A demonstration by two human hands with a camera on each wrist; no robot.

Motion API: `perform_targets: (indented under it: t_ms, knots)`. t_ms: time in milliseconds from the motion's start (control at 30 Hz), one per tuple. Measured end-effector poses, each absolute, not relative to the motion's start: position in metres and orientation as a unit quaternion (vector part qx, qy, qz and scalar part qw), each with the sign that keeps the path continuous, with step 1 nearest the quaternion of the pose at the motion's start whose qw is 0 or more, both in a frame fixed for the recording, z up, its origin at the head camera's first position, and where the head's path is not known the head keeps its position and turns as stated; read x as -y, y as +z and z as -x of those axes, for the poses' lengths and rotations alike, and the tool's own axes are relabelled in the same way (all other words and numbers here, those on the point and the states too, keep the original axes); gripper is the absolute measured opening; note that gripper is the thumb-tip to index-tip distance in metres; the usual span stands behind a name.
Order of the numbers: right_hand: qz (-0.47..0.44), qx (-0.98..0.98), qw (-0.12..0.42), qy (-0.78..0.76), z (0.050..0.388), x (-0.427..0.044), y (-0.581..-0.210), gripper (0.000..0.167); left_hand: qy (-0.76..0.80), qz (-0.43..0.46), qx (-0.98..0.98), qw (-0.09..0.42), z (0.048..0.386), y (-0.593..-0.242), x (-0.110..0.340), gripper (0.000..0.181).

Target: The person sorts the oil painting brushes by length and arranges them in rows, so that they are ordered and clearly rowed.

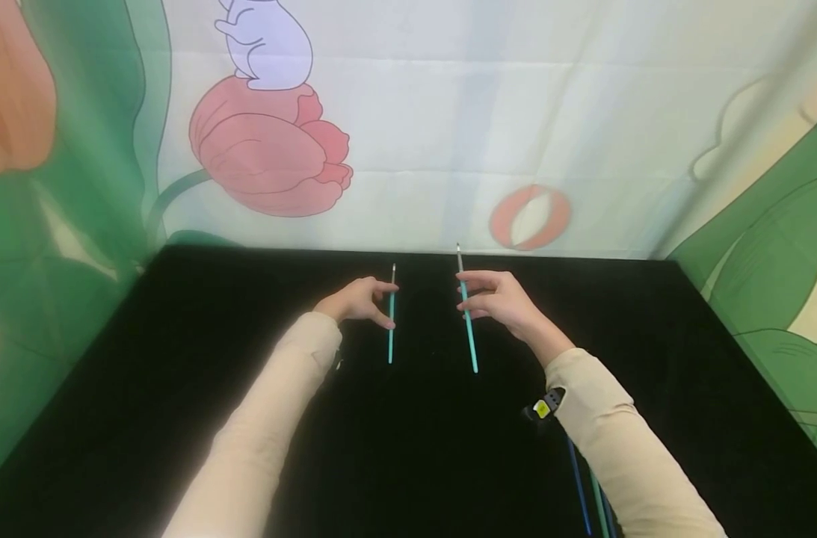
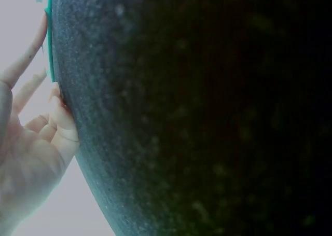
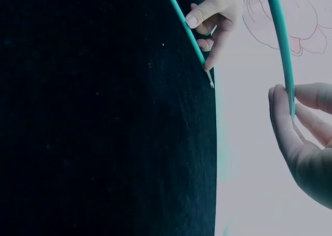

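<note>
A slim turquoise paintbrush (image 1: 391,344) with a pale ferrule stands tip-away in the middle of the black table. My left hand (image 1: 361,300) holds it with the thumb low on the handle and the index finger near the ferrule. To its right, my right hand (image 1: 501,300) pinches a second, longer-looking turquoise paintbrush (image 1: 471,340) between thumb and fingers. That brush slants slightly, its tip toward the back edge. In the right wrist view the second brush's handle end (image 3: 280,28) is close to the camera. The left wrist view is dark, with only part of the first brush (image 2: 50,49) showing.
Several thin blue and green rods (image 1: 578,478) lie at the front right, partly hidden by the right sleeve (image 1: 630,441). A fabric backdrop (image 1: 408,149) with printed flowers hangs behind the black table (image 1: 179,359). A watch-like device (image 1: 543,407) is on the right wrist.
</note>
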State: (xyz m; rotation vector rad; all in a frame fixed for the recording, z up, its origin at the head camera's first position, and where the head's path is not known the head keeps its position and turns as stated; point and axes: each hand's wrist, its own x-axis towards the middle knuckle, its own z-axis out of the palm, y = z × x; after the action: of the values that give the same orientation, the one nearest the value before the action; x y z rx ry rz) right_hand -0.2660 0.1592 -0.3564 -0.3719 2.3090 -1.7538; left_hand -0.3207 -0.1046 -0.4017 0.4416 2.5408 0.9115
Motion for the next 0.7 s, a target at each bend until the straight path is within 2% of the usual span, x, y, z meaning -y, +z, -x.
perform_targets:
  t_ms: [700]
  knots:
    - [0.112, -0.783, 0.132, -0.597, 0.285, -0.136, -0.373, 0.045, 0.323, -0.15, -0.912, 0.202, 0.32, -0.405, 0.106, 0.074]
